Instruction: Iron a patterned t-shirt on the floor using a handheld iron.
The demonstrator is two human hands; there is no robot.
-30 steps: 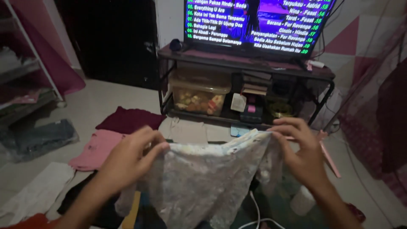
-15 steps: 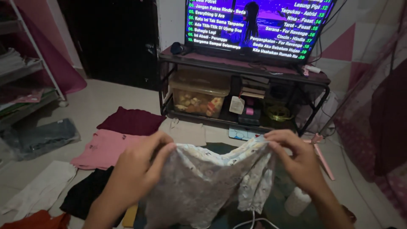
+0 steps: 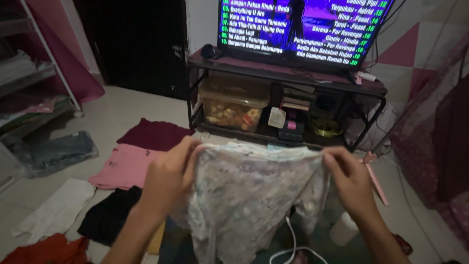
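I hold up a pale, small-patterned garment [image 3: 249,195] by its top edge in front of me. My left hand [image 3: 168,176] grips the left corner and my right hand [image 3: 349,178] grips the right corner. The cloth hangs down between them and hides the floor behind it. Folded clothes lie on the tiled floor to my left: a pink piece [image 3: 124,166], a maroon piece [image 3: 154,134] and a black piece [image 3: 110,215].
A black metal stand [image 3: 286,80] ahead carries a lit television [image 3: 303,27] and a clear lidded food box [image 3: 232,102]. A white cloth [image 3: 56,210], denim [image 3: 56,151] and a red cloth [image 3: 46,249] lie left. A white cable [image 3: 290,244] trails below. A rack [image 3: 29,73] stands far left.
The garment has been drawn tighter and held higher between my hands. The view has dipped a little toward the floor, and my hands sit closer to the camera.
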